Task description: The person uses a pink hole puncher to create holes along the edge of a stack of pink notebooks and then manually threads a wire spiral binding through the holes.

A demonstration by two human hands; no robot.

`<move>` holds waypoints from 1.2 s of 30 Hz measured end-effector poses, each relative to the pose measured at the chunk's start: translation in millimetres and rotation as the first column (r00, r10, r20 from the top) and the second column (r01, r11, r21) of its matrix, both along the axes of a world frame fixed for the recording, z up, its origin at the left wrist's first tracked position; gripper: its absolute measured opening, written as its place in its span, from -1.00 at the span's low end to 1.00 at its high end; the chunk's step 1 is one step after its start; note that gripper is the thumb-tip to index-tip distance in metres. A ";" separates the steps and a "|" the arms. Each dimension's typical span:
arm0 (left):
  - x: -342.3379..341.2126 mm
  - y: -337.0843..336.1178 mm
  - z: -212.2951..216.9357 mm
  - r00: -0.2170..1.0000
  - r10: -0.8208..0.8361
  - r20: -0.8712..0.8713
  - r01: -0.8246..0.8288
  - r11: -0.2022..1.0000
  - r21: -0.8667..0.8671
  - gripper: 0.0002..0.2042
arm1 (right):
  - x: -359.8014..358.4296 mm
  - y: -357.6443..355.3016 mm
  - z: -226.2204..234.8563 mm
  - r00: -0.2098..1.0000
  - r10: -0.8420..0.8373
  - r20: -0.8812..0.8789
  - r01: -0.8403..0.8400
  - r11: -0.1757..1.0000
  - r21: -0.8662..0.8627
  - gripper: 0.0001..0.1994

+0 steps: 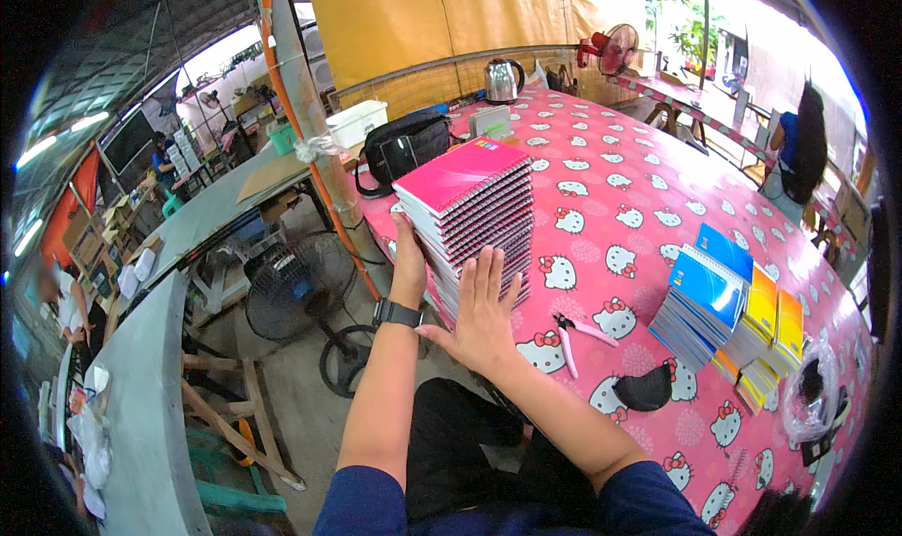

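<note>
A tall stack of spiral notebooks [462,174] with pink covers stands on the pink patterned tablecloth [587,212], close to the table's left edge. Flat against the stack's left side lies my left hand [409,265], a dark watch on its wrist; part of its fingers is hidden by the stack. My right hand [481,315] presses on the near side, palm toward the notebooks and fingers stretched out. Neither hand grips anything. Right of the stack are pink-handled pliers [581,337] with their handles spread. Beyond them sits a small black pouch [645,387].
Blue notebooks [703,296] and yellow notebooks [772,325] are piled at the right, beside a clear plastic bag [816,395]. Behind my stack are a black bag [406,146] and a kettle [505,80]. A floor fan [299,287] stands left of the table.
</note>
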State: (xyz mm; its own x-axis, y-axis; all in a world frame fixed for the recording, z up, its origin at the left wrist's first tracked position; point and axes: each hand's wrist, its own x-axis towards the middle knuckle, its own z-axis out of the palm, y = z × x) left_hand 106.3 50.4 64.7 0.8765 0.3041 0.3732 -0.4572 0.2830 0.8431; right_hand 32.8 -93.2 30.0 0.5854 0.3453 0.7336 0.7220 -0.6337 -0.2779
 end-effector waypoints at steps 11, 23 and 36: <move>2.0 -32.8 40.5 0.907 0.348 0.236 -0.374 0.924 0.077 -0.36 | 106.6 -40.3 65.2 0.996 0.086 0.034 -0.079 0.589 0.805 -0.62; 2.5 -30.1 43.5 0.880 0.421 0.220 -0.430 0.903 -0.008 -0.36 | 119.2 -27.1 69.5 1.000 -0.010 0.005 0.003 0.646 0.763 -0.62; -2.1 -22.3 63.7 0.938 0.304 0.167 -0.294 0.952 -0.081 -0.46 | 87.5 -63.9 84.7 0.993 0.048 0.103 -0.099 0.813 0.574 -0.64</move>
State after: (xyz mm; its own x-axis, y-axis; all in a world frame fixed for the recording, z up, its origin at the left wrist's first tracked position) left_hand 104.2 28.1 128.5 0.6638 0.5660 0.4889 -0.6673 0.1529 0.7290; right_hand 120.3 -157.1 114.7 0.5058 -0.1168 0.8547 0.7957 -0.3194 -0.5146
